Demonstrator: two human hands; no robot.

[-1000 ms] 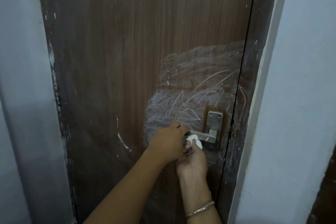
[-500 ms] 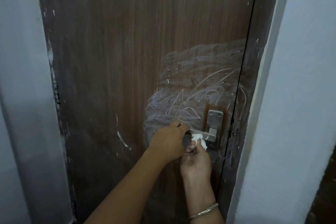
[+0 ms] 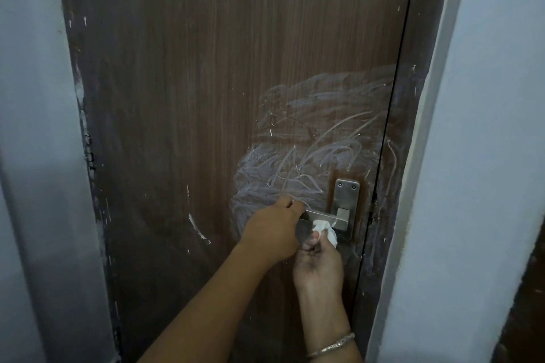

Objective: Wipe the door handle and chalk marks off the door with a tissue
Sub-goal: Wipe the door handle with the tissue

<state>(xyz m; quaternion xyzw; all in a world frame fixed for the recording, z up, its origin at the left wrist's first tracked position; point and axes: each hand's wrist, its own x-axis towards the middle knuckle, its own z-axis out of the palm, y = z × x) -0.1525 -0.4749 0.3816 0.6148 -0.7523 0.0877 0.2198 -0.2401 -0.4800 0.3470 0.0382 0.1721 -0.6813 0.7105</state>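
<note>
1. Brushed steel is what the work is on at this moment: the handle (image 3: 323, 214) is a flat lever that runs left from its plate (image 3: 345, 206) near the door's latch edge.
2. The left hand (image 3: 272, 231) is closed round the lever's free end. My guess is that it steadies the lever so it does not dip under the rubbing.
3. The right hand (image 3: 319, 267) comes up from below with its fingers pinched tight on a crumpled white tissue (image 3: 414, 228), and presses the wad against the underside and front of the lever, close to the plate. Coming from below likely lets it reach the face that the other hand leaves bare.
4. A bangle (image 3: 331, 348) sits on the right wrist, clear of the work.
5. The chalk (image 3: 309, 150) lies as a broad smear of pale loops on the brown door (image 3: 191, 97), above and left of the handle, with one stray stroke lower left. It looks untouched, so I judge the handle comes first and the marks are still to do.
6. No brand, label or readable writing shows anywhere. The plate carries only two screws, and the chalk forms scribbles, not letters.
</note>
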